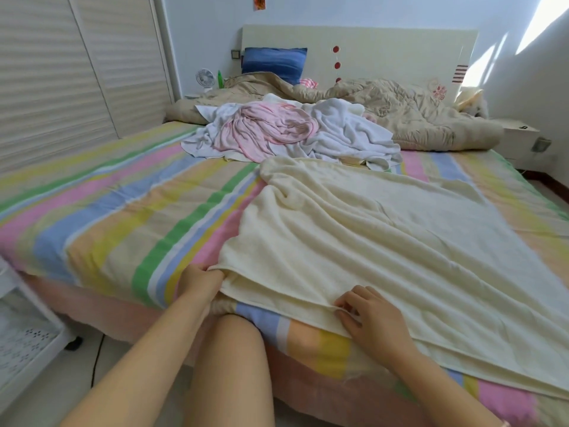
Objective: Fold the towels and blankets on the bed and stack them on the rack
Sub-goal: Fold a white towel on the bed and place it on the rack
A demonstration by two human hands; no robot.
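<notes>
Gripping cream towel point(369, 241) corner, left hand point(201, 280), right hand point(372, 322) pinching its hem, bed point(107, 211)

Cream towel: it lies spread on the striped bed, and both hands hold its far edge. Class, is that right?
No. The head view shows the left hand and right hand holding the cream towel by its near edge; it does lie spread on the striped bed.

Both hands at the near edge of a cream towel on the bed

The left hand point(201, 280) grips the corner of the cream towel point(369, 235); the right hand point(374, 322) pinches its hem. Behind, on the striped bed point(107, 211), lies a heap of white and pink cloths point(277, 131).
</notes>
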